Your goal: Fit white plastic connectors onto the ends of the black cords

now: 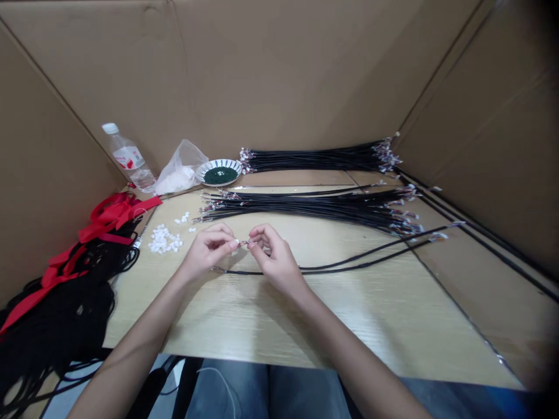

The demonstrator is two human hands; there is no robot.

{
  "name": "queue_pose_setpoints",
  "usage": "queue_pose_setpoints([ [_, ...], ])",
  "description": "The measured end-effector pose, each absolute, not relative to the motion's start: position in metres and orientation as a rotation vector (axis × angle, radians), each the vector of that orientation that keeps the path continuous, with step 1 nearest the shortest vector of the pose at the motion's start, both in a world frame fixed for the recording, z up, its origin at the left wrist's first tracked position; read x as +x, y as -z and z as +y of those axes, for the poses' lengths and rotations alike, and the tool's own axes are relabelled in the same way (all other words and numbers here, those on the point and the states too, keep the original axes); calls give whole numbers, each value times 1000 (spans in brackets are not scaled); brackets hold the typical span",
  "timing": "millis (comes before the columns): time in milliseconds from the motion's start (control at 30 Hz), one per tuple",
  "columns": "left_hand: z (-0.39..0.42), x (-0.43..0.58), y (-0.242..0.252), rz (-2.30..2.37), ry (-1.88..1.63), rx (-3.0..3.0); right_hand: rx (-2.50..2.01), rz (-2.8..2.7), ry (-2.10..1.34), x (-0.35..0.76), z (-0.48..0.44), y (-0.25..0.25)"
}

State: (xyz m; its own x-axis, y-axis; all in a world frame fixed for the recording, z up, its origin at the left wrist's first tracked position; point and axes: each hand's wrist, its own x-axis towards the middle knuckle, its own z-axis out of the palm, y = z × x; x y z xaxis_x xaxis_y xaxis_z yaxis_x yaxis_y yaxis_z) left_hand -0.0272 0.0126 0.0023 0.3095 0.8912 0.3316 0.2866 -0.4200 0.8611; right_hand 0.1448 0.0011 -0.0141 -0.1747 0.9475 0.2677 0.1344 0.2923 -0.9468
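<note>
My left hand (211,249) pinches a small white connector (237,241) between thumb and forefinger over the middle of the table. Close beside it, my right hand (275,256) is closed on the thin coloured wires (245,243) at the end of a black cable (362,254). The short wires span the gap between the two hands; whether they sit inside the connector is too small to tell. That cable runs from under my right hand to the right. A second black cable (323,272) lies just below it on the table, passing behind my right wrist.
Loose white connectors (165,239) lie in a heap left of my hands. Beyond are two bundles of black cables (305,205), a plate (238,165) of dark green bits, a plastic bag (181,166) and a bottle (127,156). Red-tied black cables (65,314) hang at left. Cardboard walls surround the table.
</note>
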Motion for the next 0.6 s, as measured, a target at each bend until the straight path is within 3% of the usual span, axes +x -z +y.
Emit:
queue_pose_setpoints([
  [267, 12, -26, 4, 1076, -1169, 2004, -1059, -1581, -998, 145, 3, 15],
  [600, 15, -27, 7, 1043, -1106, 1566, -1051, -1555, -1051, 143, 7, 21],
])
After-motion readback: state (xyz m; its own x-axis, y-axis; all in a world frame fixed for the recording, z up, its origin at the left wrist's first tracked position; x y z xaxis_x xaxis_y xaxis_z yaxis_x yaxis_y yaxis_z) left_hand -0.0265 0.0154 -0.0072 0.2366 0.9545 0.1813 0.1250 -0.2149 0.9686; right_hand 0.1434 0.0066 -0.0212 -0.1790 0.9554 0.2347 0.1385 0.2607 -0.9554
